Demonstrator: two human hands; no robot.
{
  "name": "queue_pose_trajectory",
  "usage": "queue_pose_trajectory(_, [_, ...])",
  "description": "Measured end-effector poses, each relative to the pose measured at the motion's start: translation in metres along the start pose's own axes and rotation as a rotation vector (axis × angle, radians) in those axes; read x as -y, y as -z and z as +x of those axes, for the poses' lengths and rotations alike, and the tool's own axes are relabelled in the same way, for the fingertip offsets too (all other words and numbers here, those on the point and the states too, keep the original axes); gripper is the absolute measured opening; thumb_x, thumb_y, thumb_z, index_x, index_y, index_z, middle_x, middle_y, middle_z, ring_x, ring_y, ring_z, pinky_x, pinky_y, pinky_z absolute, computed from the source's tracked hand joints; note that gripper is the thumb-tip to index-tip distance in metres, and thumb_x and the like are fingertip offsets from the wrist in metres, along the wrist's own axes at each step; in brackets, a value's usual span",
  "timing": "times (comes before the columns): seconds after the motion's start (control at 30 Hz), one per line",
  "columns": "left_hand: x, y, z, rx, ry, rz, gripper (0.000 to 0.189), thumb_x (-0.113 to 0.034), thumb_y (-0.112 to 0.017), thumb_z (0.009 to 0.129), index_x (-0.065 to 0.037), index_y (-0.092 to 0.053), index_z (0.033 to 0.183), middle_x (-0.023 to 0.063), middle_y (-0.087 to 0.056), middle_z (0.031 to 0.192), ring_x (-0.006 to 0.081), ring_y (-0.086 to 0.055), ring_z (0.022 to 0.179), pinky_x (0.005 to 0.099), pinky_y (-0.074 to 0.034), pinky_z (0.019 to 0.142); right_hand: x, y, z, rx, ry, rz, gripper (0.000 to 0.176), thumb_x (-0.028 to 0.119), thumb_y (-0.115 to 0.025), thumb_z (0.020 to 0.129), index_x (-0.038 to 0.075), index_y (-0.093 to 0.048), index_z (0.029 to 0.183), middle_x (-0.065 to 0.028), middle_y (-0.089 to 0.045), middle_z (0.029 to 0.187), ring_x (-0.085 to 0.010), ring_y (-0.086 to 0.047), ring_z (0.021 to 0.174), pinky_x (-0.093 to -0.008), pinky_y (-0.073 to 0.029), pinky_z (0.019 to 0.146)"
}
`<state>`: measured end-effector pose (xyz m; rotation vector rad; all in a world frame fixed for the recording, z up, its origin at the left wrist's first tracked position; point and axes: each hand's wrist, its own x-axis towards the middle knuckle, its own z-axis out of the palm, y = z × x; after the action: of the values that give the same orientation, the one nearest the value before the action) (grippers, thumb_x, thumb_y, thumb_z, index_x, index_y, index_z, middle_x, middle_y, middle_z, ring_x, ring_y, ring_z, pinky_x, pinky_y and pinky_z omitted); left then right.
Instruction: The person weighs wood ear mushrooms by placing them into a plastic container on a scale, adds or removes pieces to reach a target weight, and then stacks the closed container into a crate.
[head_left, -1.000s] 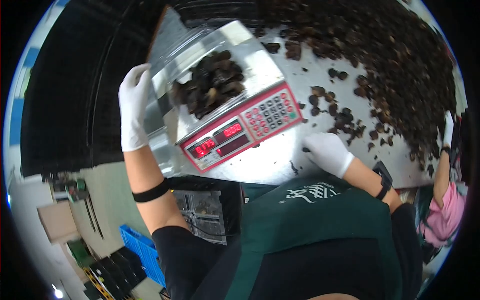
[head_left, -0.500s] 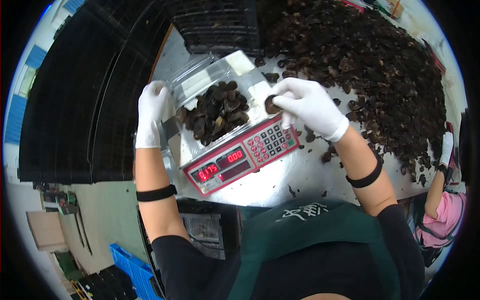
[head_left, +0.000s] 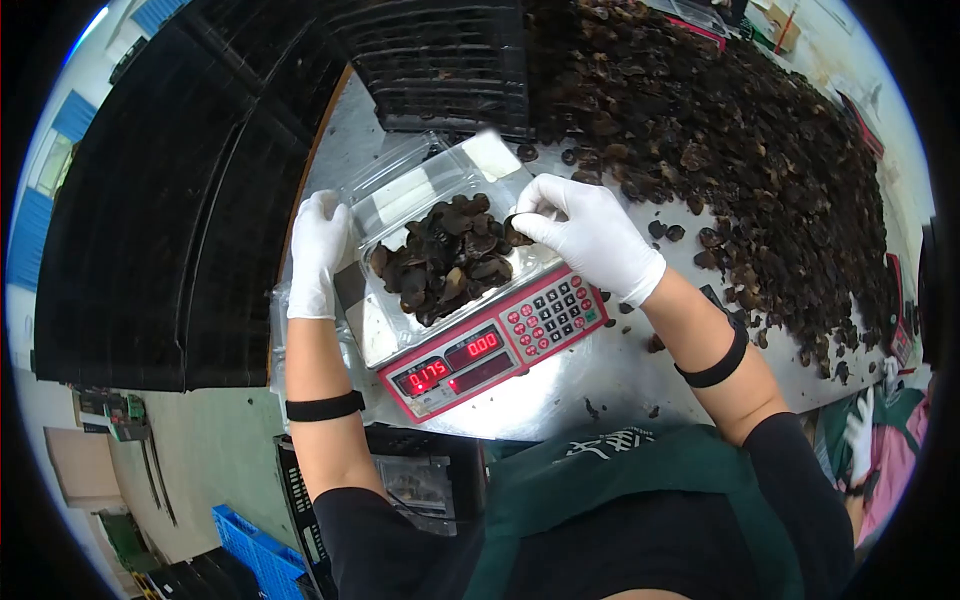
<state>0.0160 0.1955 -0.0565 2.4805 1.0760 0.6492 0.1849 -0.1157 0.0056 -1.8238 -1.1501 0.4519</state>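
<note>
A clear plastic box point(head_left: 405, 185), its lid folded back, sits on a red-and-white digital scale point(head_left: 560, 310) whose red display reads 0.175. Dark wood ear mushrooms point(head_left: 440, 262) are heaped in the box. In a white glove, my right hand point(head_left: 595, 238) pinches one mushroom piece point(head_left: 514, 232) at the box's right side. My left hand point(head_left: 320, 250), also gloved, is beside the box's left edge with its fingers curled closed; what they hold, if anything, is hidden.
A large pile of wood ear mushrooms point(head_left: 720, 150) covers the right of the metal table point(head_left: 500, 405). Black crates point(head_left: 430, 60) stand behind and left. More clear plastic point(head_left: 285, 345) lies left of the scale. At far right is a co-worker's gloved hand point(head_left: 860, 435).
The view has shifted, so the scale and box sit lower. My right hand has brought the mushroom piece left to the heap's edge. The co-worker's hand has come down.
</note>
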Motion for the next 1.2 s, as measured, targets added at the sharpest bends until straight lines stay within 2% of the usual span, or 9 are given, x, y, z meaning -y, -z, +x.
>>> queue_pose_trajectory(0.07, [0.0, -0.001, 0.001, -0.015, -0.022, 0.017, 0.036, -0.024, -0.062, 0.087, -0.001, -0.065, 0.114, 0.022, -0.064, 0.115, 0.0351, -0.061, 0.11, 0.0401, -0.047, 0.096, -0.003, -0.014, 0.008, -0.011, 0.112, 0.076, 0.01, 0.013, -0.066, 0.087, 0.004, -0.066, 0.091, -0.0078, -0.068, 0.098, -0.0174, -0.064, 0.087, -0.0313, -0.05, 0.077])
queue_pose_trajectory(0.13, [-0.003, 0.0, 0.001, -0.007, 0.005, 0.015, 0.038, -0.026, -0.062, 0.087, -0.001, -0.064, 0.116, 0.0223, -0.064, 0.116, 0.0355, -0.06, 0.112, 0.0403, -0.046, 0.097, 0.003, -0.029, 0.017, -0.146, 0.475, -0.078, 0.011, 0.012, -0.067, 0.084, 0.004, -0.066, 0.092, -0.0094, -0.068, 0.105, -0.0244, -0.063, 0.098, -0.0346, -0.048, 0.087])
queue_pose_trajectory(0.17, [-0.005, 0.0, 0.0, -0.013, 0.014, 0.018, 0.039, -0.027, -0.062, 0.088, -0.001, -0.063, 0.117, 0.0222, -0.064, 0.117, 0.0356, -0.06, 0.112, 0.0405, -0.046, 0.097, 0.006, -0.034, 0.02, -0.059, 0.392, -0.103, 0.015, 0.014, -0.066, 0.084, 0.004, -0.068, 0.095, -0.0106, -0.066, 0.113, -0.0302, -0.057, 0.11, -0.0387, -0.043, 0.097])
queue_pose_trajectory(0.27, [-0.008, 0.003, -0.001, -0.014, 0.019, 0.036, 0.042, -0.029, -0.062, 0.089, 0.0, -0.062, 0.119, 0.0221, -0.063, 0.12, 0.0357, -0.06, 0.114, 0.0412, -0.046, 0.097, -0.001, -0.052, 0.022, -0.196, 0.504, -0.249, 0.02, 0.024, -0.065, 0.084, 0.008, -0.07, 0.094, -0.0093, -0.064, 0.12, -0.0301, -0.056, 0.112, -0.0403, -0.042, 0.099])
queue_pose_trajectory(0.33, [-0.008, 0.005, -0.002, -0.047, 0.002, 0.031, 0.042, -0.029, -0.063, 0.088, 0.0, -0.062, 0.118, 0.0224, -0.064, 0.118, 0.0356, -0.061, 0.112, 0.0412, -0.047, 0.096, -0.004, -0.041, 0.017, -0.23, 0.453, -0.215, 0.027, 0.024, -0.067, 0.083, 0.009, -0.07, 0.105, -0.0112, -0.062, 0.125, -0.0308, -0.056, 0.115, -0.0409, -0.041, 0.102])
queue_pose_trajectory(0.67, [-0.016, 0.004, 0.005, 0.024, 0.127, 0.137, 0.054, -0.042, -0.062, 0.088, -0.004, -0.06, 0.126, 0.0223, -0.068, 0.112, 0.0335, -0.066, 0.107, 0.0372, -0.05, 0.093, -0.057, 0.031, -0.068, -0.231, -0.072, -0.07, 0.013, 0.01, -0.062, 0.088, 0.003, -0.067, 0.098, -0.0121, -0.065, 0.12, -0.0239, -0.062, 0.112, -0.034, -0.046, 0.098])
queue_pose_trajectory(1.0, [-0.038, 0.006, 0.004, 0.131, 0.177, 0.289, 0.068, -0.052, -0.058, 0.085, -0.004, -0.057, 0.132, 0.0227, -0.065, 0.122, 0.034, -0.061, 0.117, 0.0378, -0.046, 0.101, -0.067, 0.034, -0.092, -0.186, -0.175, -0.038, 0.014, 0.01, -0.061, 0.09, -0.002, -0.062, 0.083, -0.0089, -0.067, 0.11, -0.0148, -0.063, 0.094, -0.028, -0.048, 0.088])
queue_pose_trajectory(1.07, [-0.042, 0.006, -0.001, 0.177, 0.207, 0.28, 0.066, -0.043, -0.06, 0.083, -0.006, -0.052, 0.137, 0.02, -0.065, 0.122, 0.0326, -0.062, 0.117, 0.0402, -0.048, 0.099, -0.065, 0.033, -0.092, -0.149, -0.199, -0.034, 0.015, 0.011, -0.061, 0.09, -0.003, -0.062, 0.082, -0.0089, -0.067, 0.107, -0.0155, -0.063, 0.093, -0.0284, -0.048, 0.086])
queue_pose_trajectory(1.2, [-0.036, 0.003, -0.005, -0.098, 0.209, 0.058, 0.064, -0.025, -0.069, 0.079, -0.005, -0.051, 0.137, 0.0159, -0.07, 0.111, 0.0285, -0.067, 0.104, 0.0336, -0.05, 0.092, -0.067, 0.029, -0.09, -0.119, -0.128, -0.042, 0.02, 0.013, -0.063, 0.09, -0.003, -0.06, 0.08, -0.0095, -0.068, 0.099, -0.0182, -0.063, 0.089, -0.0291, -0.048, 0.081])
